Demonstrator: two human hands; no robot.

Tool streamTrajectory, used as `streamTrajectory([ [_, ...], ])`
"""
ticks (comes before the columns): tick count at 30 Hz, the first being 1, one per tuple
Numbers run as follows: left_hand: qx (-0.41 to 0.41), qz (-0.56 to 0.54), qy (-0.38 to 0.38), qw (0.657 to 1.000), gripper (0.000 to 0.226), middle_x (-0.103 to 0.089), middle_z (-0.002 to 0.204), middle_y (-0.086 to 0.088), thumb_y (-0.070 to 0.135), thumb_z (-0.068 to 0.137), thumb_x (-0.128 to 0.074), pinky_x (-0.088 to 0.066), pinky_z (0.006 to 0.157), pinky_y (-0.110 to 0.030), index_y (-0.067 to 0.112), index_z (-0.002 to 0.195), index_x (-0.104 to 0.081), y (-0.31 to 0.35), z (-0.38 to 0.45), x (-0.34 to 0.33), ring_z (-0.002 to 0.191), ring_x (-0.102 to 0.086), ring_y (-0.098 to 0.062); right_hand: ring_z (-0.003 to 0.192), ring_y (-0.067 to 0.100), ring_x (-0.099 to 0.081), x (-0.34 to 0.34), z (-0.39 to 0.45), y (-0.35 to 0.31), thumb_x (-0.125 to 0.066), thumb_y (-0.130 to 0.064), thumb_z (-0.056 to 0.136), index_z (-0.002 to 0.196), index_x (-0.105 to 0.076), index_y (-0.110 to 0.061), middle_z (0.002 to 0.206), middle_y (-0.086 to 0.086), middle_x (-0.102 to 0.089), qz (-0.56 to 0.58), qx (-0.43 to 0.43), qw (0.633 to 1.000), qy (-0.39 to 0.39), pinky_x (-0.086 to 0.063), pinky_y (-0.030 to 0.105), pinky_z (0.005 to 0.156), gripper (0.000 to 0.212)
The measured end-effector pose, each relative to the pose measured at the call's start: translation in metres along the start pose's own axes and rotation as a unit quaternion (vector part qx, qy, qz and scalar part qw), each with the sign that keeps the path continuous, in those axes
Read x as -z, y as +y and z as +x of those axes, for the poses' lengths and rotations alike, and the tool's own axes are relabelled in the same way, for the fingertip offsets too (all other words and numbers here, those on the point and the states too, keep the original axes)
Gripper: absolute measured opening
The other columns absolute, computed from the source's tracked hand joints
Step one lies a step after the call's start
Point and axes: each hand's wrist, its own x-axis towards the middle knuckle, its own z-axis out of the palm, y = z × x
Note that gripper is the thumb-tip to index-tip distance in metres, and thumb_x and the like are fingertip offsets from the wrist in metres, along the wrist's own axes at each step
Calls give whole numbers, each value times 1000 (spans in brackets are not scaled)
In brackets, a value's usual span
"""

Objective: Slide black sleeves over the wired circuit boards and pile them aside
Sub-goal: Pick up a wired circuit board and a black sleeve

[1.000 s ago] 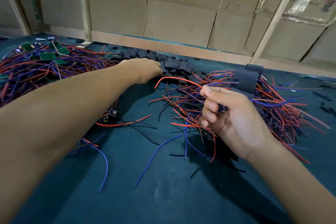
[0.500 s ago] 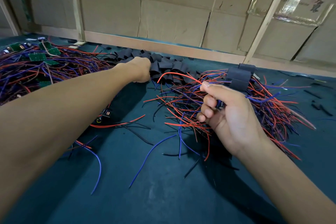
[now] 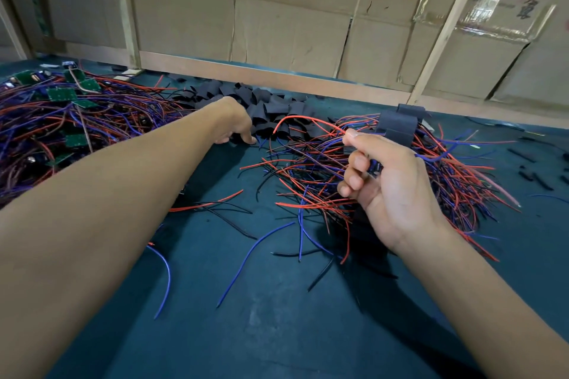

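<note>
Partway through: many boards unsleeved, some already sleeved and piled.

Right hand (image 3: 391,191) pinches a wired board; left hand (image 3: 235,126) reaches the loose black sleeves (image 3: 271,108), its grip unclear. Bare green boards (image 3: 61,94) lie left of those sleeves, the sleeved pile (image 3: 397,126) right.

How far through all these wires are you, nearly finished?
Not nearly. Done: a pile of sleeved boards on the right. In hand: the right hand holds a wired piece while the left hand reaches into the loose black sleeves. Left: a heap of bare green boards at far left.
</note>
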Motion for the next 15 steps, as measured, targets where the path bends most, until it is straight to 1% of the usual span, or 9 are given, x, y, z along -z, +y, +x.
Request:
streamTrajectory([
  [2, -16, -2, 12, 1000, 35, -48, 66, -5, 16, 83, -81, -42, 56, -29, 6, 70, -51, 3, -10, -3, 54, -44, -19, 45, 16, -36, 1, 0, 0, -66, -13, 94, 96, -64, -3, 57, -2, -42, 2, 7, 1000, 8, -40, 27, 43, 10],
  [3, -33, 4, 26, 999, 35, -46, 66, -5, 20, 83, -82, -42, 61, -30, 5, 72, -53, 4, -17, -7, 55, -42, -20, 45, 16, -35, 2, 1, -1, -67, -12, 94, 95, -64, -3, 57, -1, -41, 4, 12, 1000, 9, -39, 28, 43, 9],
  [4, -60, 6, 46, 997, 31, -49, 68, -6, 24, 84, -82, -41, 65, -28, 6, 77, -59, 5, -26, -13, 58, -44, -20, 45, 16, -35, 2, 1, -2, -68, -12, 93, 91, -64, -5, 57, -1, -41, 5, 21, 1000, 9, -39, 28, 43, 9],
  [5, -97, 1, 67, 993, 23, -56, 72, -6, 26, 86, -81, -41, 66, -25, 7, 86, -67, 5, -36, -20, 61, -49, -19, 44, 16, -35, 3, 0, -3, -69, -12, 93, 85, -64, -8, 57, -1, -40, 6, 36, 999, 8, -38, 28, 43, 10],
  [7, -185, -16, 105, 977, 15, -68, 85, -3, 23, 88, -76, -40, 67, -22, 13, 99, -73, -1, -63, -33, 74, -61, -18, 44, 17, -34, 2, -1, -5, -72, -12, 92, 75, -66, -13, 56, -1, -38, -1, 74, 997, 3, -37, 28, 44, 18],
  [9, -254, -47, 139, 956, 12, -70, 89, 6, 24, 86, -76, -38, 71, -21, 23, 98, -73, -10, -93, -44, 87, -64, -15, 43, 17, -32, 2, -2, -9, -73, -9, 90, 64, -67, -17, 54, -1, -35, -6, 104, 995, 2, -36, 27, 45, 27],
  [11, -278, -98, 151, 943, 12, -71, 85, 15, 28, 84, -79, -40, 70, -14, 34, 88, -69, -21, -116, -49, 85, -64, -6, 43, 18, -30, 4, -2, -15, -71, -7, 88, 58, -62, -19, 52, -1, -32, -9, 106, 994, 3, -35, 27, 45, 33],
  [12, -283, -118, 154, 939, 12, -72, 83, 17, 30, 83, -80, -41, 71, -10, 35, 87, -69, -28, -124, -49, 82, -64, -1, 43, 18, -29, 5, -1, -17, -70, -6, 87, 60, -60, -17, 51, -2, -31, -10, 102, 995, 0, -34, 28, 46, 32],
  [15, -303, -134, 167, 929, 17, -69, 82, 26, 31, 83, -81, -40, 70, -7, 35, 97, -74, -46, -143, -51, 73, -58, 8, 43, 20, -26, 7, -2, -18, -71, -6, 82, 66, -54, -11, 50, -1, -28, -23, 97, 994, -33, -33, 28, 46, 25],
])
